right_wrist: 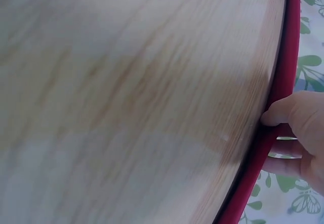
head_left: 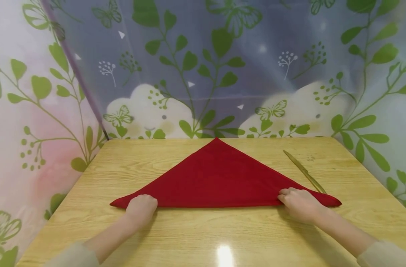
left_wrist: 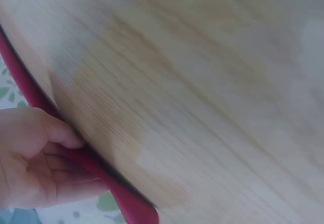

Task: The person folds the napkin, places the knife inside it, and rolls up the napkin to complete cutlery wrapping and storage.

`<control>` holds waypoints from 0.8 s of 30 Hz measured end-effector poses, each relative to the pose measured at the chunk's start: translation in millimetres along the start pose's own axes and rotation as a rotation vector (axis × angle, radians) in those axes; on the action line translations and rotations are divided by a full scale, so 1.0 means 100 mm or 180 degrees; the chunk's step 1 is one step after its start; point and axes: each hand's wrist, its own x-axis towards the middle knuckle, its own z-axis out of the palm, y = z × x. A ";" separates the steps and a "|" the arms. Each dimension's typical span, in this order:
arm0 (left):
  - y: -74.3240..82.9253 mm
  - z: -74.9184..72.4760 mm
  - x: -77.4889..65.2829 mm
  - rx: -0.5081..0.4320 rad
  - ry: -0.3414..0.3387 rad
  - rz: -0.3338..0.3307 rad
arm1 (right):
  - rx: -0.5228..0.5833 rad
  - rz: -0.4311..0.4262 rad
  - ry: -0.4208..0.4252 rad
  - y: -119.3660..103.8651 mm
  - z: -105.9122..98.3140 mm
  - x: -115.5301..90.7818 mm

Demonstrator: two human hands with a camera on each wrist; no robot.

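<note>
Red cloth lies as a triangle on the wooden counter, mid-frame. At lower left, the left hand pinches its near edge between thumb and fingers; at lower right, the right hand pinches it likewise. A slim golden-brown strip slants above that hand.

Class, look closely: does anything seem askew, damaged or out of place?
A slim, pointed object lies slantwise on the table at the right, its near end meeting the red cloth. It looks stray beside that neat triangle. No damage shows.
</note>
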 end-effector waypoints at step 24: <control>-0.40 -0.01 -0.25 0.0289 -0.0093 0.0003 | -0.0522 0.0297 0.0536 0.59 0.18 -0.80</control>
